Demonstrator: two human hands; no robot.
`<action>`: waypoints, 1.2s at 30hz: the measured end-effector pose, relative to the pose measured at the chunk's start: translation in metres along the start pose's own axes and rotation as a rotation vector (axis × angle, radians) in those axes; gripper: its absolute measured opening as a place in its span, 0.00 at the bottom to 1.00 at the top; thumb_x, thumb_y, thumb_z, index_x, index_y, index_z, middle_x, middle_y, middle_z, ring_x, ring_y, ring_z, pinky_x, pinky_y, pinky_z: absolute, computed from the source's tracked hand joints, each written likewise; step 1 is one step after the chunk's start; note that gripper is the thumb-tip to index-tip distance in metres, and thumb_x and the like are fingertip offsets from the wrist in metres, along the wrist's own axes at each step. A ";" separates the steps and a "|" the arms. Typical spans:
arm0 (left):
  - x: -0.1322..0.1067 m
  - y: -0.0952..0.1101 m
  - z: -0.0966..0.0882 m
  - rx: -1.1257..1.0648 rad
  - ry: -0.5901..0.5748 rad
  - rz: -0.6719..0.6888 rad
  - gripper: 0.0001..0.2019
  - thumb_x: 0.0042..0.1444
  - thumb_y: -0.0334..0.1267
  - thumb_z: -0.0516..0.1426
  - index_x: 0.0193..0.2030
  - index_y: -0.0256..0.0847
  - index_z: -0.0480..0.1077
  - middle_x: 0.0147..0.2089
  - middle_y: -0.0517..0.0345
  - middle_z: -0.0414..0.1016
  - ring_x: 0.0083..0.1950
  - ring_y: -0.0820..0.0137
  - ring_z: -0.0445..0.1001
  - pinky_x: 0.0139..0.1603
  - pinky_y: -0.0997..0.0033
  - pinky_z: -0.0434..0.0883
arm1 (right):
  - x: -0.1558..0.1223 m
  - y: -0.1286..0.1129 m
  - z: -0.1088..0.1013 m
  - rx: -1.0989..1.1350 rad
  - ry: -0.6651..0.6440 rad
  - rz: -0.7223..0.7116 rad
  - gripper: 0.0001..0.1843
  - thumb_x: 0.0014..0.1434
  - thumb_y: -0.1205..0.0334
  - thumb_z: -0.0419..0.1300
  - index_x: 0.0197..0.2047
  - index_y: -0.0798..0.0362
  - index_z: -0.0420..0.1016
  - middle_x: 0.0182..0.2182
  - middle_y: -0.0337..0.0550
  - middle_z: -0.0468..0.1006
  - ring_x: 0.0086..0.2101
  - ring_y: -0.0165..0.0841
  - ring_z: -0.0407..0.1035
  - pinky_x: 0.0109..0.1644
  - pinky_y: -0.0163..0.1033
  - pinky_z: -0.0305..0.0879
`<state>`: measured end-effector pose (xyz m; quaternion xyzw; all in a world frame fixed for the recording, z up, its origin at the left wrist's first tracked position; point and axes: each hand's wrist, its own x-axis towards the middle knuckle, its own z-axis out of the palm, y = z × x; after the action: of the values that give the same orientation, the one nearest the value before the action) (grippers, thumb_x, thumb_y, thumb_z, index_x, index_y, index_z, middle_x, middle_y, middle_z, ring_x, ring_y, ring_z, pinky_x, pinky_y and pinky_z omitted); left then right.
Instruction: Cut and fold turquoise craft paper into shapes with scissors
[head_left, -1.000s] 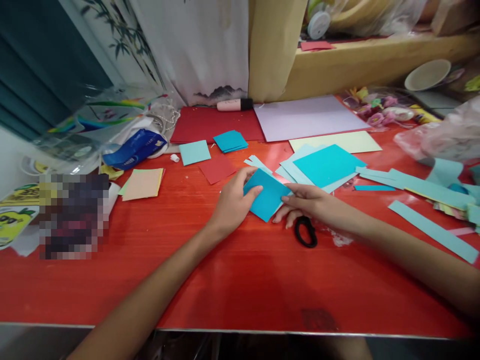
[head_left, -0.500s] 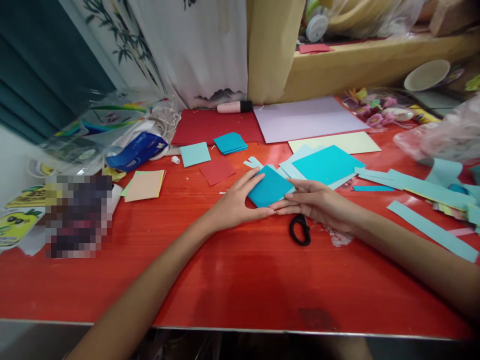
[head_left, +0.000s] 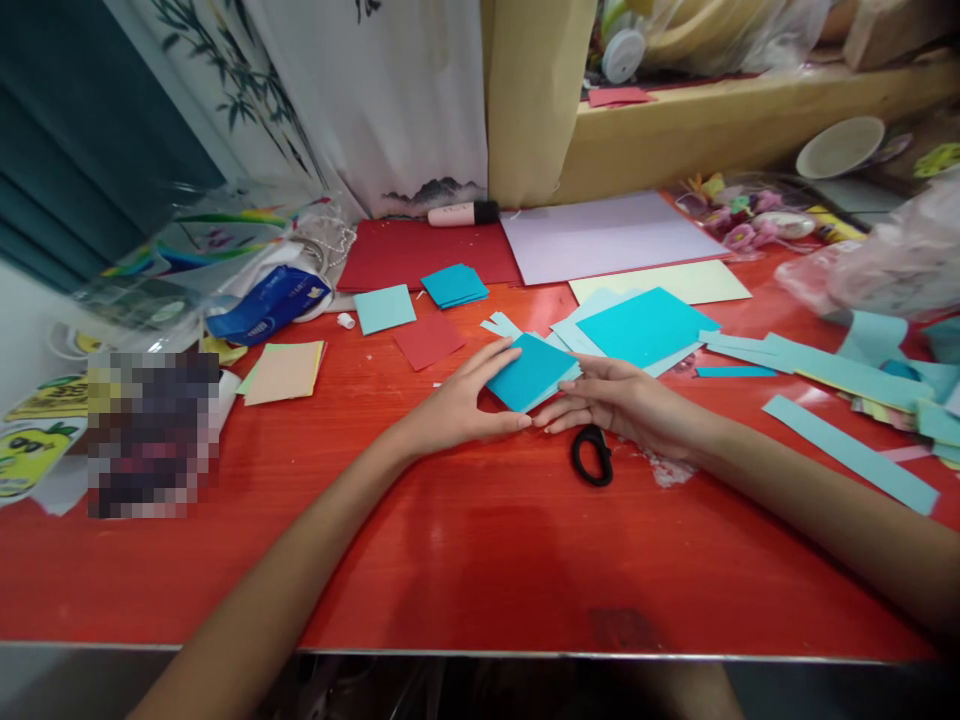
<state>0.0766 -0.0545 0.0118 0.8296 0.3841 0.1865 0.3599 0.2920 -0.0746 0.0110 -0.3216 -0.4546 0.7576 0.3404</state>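
Observation:
A small stack of blue paper squares is held between my two hands just above the red table. My left hand grips its left side, fingers along the upper left edge and thumb at the near corner. From the right, my right hand pinches the stack's right edge, with paler sheets showing under the top blue one. Black scissors lie below my right hand; one handle loop shows, and the rest is hidden under the hand. Behind the stack lies a larger blue sheet on pale blue paper.
Blue squares, a light blue square and a red square lie farther back. Tan paper squares sit at left. Pale blue strips spread over the right side. A pink marker rests at the back.
The stack has tilted slightly in my hands, so its layered near right edge shows more. The whole view has shifted a little; the other things lie as before.

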 end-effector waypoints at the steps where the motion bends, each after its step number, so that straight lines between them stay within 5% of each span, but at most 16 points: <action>1: 0.000 0.000 0.000 -0.005 0.001 0.002 0.38 0.47 0.56 0.56 0.63 0.48 0.51 0.69 0.55 0.41 0.68 0.61 0.43 0.64 0.59 0.51 | 0.000 0.000 0.000 0.000 -0.006 -0.001 0.08 0.58 0.65 0.57 0.42 0.56 0.68 0.36 0.47 0.78 0.39 0.34 0.74 0.45 0.40 0.70; 14: 0.001 -0.003 0.001 -0.047 0.045 0.065 0.28 0.53 0.49 0.54 0.61 0.46 0.57 0.67 0.54 0.47 0.67 0.64 0.47 0.64 0.59 0.52 | 0.001 0.000 0.001 -0.019 0.013 0.003 0.14 0.56 0.66 0.58 0.47 0.55 0.65 0.37 0.47 0.78 0.39 0.34 0.74 0.47 0.41 0.69; 19: 0.002 0.001 0.006 -0.038 0.248 0.130 0.14 0.60 0.42 0.48 0.44 0.42 0.72 0.59 0.55 0.64 0.58 0.68 0.63 0.59 0.63 0.60 | 0.001 0.000 0.002 -0.013 0.050 0.023 0.14 0.57 0.67 0.58 0.47 0.55 0.65 0.36 0.46 0.78 0.36 0.33 0.75 0.45 0.38 0.72; 26: 0.006 -0.003 0.003 -0.062 0.543 0.040 0.11 0.58 0.41 0.50 0.35 0.40 0.72 0.43 0.55 0.74 0.47 0.69 0.69 0.50 0.66 0.66 | 0.001 0.001 0.000 0.015 0.054 0.028 0.20 0.58 0.70 0.54 0.54 0.57 0.61 0.34 0.48 0.78 0.37 0.36 0.75 0.47 0.41 0.72; 30: 0.009 -0.011 0.001 -0.227 0.711 -0.092 0.08 0.56 0.41 0.52 0.32 0.41 0.70 0.32 0.59 0.71 0.36 0.72 0.69 0.41 0.69 0.68 | 0.000 0.001 -0.001 0.029 0.052 0.030 0.21 0.57 0.70 0.54 0.54 0.58 0.60 0.33 0.49 0.78 0.36 0.36 0.75 0.45 0.41 0.72; 34: 0.009 -0.010 0.003 -0.438 0.707 -0.137 0.09 0.56 0.43 0.52 0.32 0.42 0.67 0.18 0.67 0.55 0.19 0.77 0.56 0.21 0.75 0.61 | -0.001 0.000 0.000 0.044 0.043 0.026 0.24 0.57 0.71 0.54 0.57 0.57 0.58 0.33 0.48 0.78 0.35 0.36 0.75 0.43 0.40 0.73; 36: 0.006 -0.004 0.004 -0.346 0.733 -0.104 0.09 0.57 0.43 0.51 0.32 0.42 0.66 0.19 0.65 0.57 0.20 0.76 0.57 0.21 0.74 0.60 | -0.001 0.000 0.000 0.047 0.041 0.021 0.25 0.56 0.72 0.53 0.57 0.57 0.57 0.34 0.48 0.78 0.34 0.35 0.75 0.43 0.40 0.74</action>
<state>0.0808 -0.0498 0.0069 0.6147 0.4913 0.5132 0.3426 0.2926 -0.0755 0.0114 -0.3336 -0.4263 0.7649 0.3491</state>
